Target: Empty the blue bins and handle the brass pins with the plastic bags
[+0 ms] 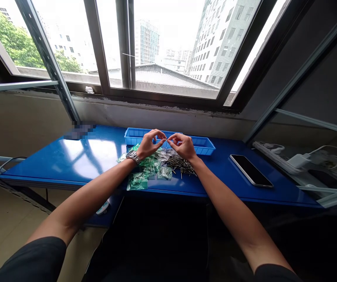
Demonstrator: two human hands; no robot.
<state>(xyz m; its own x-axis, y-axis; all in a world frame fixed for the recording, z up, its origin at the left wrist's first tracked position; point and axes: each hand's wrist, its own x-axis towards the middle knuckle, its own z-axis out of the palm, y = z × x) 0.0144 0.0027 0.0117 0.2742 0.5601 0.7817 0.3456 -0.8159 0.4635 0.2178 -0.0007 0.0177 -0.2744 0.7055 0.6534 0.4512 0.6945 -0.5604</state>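
My left hand [151, 143], with a metal watch [133, 157] on its wrist, is raised over the blue table in a pinch. Opposite it, my right hand [183, 145] pinches too, the fingertips of both hands nearly meeting. Whatever lies between the fingertips is too small to make out. Below the left hand are several small green and clear plastic packets [138, 181]. A heap of thin dark and brass-coloured metal pieces [181, 164], like screws or pins, spreads under the right hand. Just behind both hands stand blue plastic trays [203, 145], partly hidden by them.
A phone [251, 170] lies on the blue table [53, 158] to the right. Beyond it are a power strip [277, 158] and a white charger [299, 160]. Metal shelf posts [65, 98] rise at both sides, and a window is behind the table.
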